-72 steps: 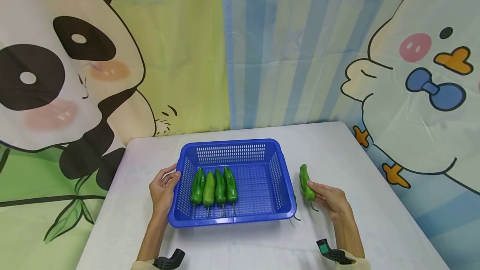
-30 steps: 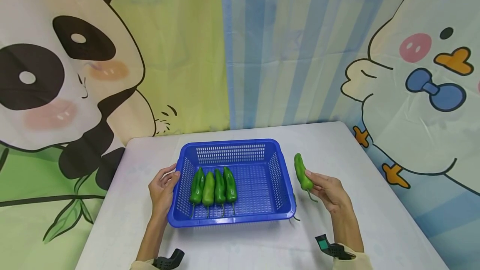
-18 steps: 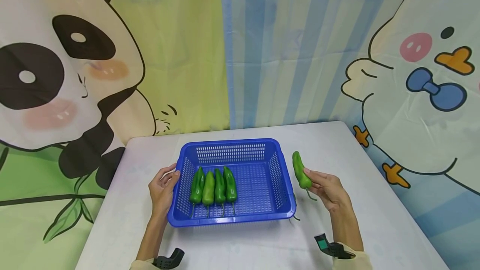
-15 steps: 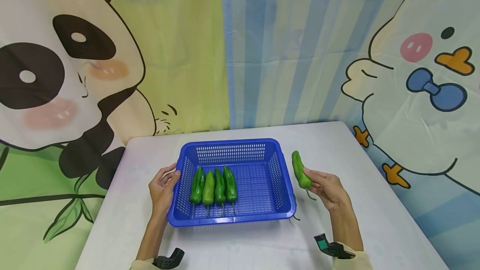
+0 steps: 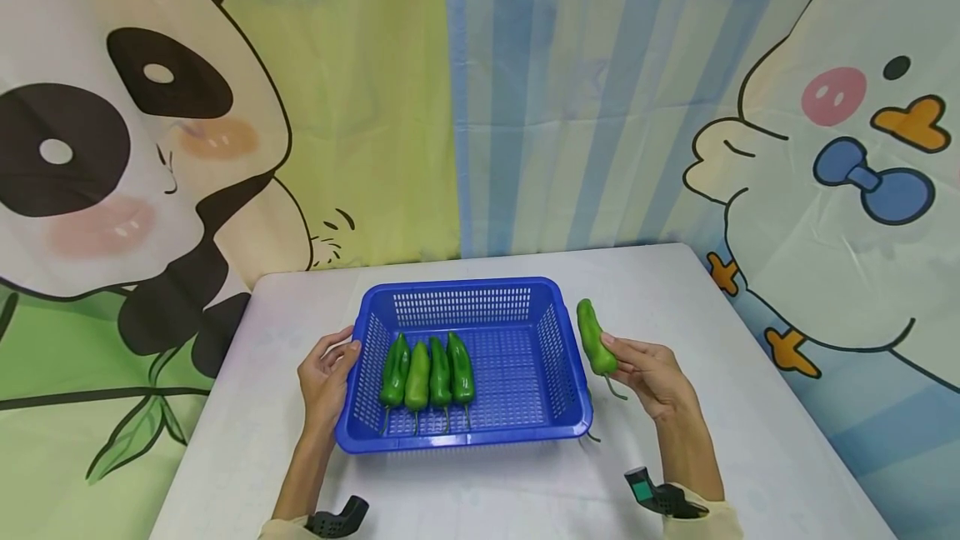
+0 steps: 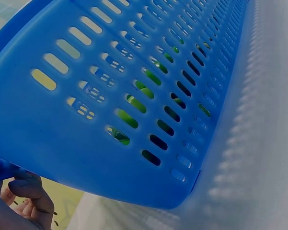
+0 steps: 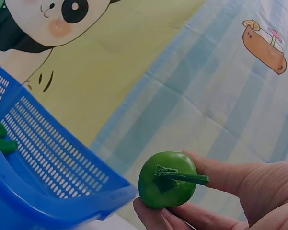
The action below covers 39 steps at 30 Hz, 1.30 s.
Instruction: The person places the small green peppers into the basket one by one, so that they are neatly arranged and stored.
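A blue plastic basket [image 5: 517, 442] stands on the white table with several green peppers [image 5: 417, 377] lying side by side in its left half, stems toward the person. My left hand [image 5: 327, 377] grips the basket's left rim between thumb and fingers; the left wrist view shows the slotted side wall [image 6: 86, 153] beside those fingers. To the right of the basket, my right hand [image 5: 651, 373] pinches one green pepper [image 5: 595, 338], its tip pointing away and its stem hanging toward me. In the right wrist view that pepper [image 7: 158, 191] appears stem end first, close to the basket's rim.
A stem [image 5: 593, 437] pokes out from behind the basket's right front corner, its pepper mostly hidden by the basket. White cloth covers the table [image 5: 480, 490]. Behind it hang curtains with a panda [image 5: 172, 132] and a white bird [image 5: 832, 215].
My right hand has lifted the pepper from the table right of the basket and carried it a little leftward, nearer the basket's right rim. The left hand and the basket have stayed put.
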Each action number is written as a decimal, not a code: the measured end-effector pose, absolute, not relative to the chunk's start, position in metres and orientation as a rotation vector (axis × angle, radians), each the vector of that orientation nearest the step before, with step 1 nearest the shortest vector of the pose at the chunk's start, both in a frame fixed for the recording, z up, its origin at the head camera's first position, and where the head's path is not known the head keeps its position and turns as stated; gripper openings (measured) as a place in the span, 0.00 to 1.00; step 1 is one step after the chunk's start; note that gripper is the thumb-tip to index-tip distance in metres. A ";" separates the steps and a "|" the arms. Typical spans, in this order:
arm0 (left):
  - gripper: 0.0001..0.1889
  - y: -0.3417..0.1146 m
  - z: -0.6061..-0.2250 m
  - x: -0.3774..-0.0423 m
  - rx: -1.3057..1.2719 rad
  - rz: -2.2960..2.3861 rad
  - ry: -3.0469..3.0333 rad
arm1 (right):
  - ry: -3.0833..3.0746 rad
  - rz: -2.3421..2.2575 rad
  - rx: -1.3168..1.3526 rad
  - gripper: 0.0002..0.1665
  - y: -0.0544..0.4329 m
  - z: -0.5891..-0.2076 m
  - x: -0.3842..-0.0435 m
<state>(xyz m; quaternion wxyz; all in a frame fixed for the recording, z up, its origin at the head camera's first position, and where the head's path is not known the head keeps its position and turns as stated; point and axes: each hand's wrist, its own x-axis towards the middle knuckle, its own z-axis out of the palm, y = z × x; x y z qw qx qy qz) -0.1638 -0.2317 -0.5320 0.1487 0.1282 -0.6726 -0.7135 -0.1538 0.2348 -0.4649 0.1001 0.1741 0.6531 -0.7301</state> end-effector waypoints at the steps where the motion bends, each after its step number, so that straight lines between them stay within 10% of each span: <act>1: 0.19 -0.232 -0.532 -0.164 0.370 -2.054 -1.932 | 1.934 -2.157 0.509 0.37 0.234 -0.465 -0.154; 39: 0.18 -0.231 -0.533 -0.164 0.336 -2.081 -1.877 | 1.977 -2.073 0.320 0.32 0.193 -0.457 -0.160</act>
